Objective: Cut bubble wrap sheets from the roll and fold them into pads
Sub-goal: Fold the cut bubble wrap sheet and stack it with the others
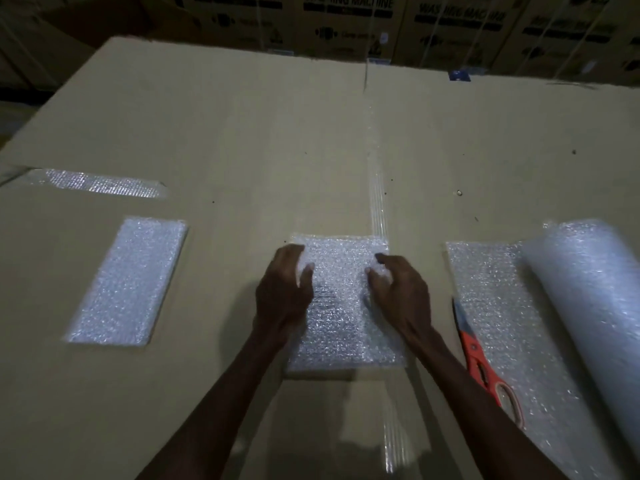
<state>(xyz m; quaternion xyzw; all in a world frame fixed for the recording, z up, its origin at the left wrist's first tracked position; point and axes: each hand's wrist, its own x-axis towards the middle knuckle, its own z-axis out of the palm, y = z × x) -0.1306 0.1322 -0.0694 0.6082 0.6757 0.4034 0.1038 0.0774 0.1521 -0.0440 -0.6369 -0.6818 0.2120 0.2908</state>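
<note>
A cut bubble wrap sheet [341, 306] lies folded in front of me on the cardboard surface [259, 150]. My left hand [284, 292] grips its left side and my right hand [398, 292] grips its right side, fingers curled on the wrap. The bubble wrap roll [588, 306] lies at the right, with a loose stretch [498, 323] unrolled flat beside it. Orange-handled scissors [485, 368] rest on that loose stretch. A finished folded pad [128, 282] lies at the left.
A strip of shiny tape [104, 183] sits at the far left of the cardboard, and a tape seam [377, 188] runs down the middle. Stacked washing machine cartons [346, 15] stand behind the surface.
</note>
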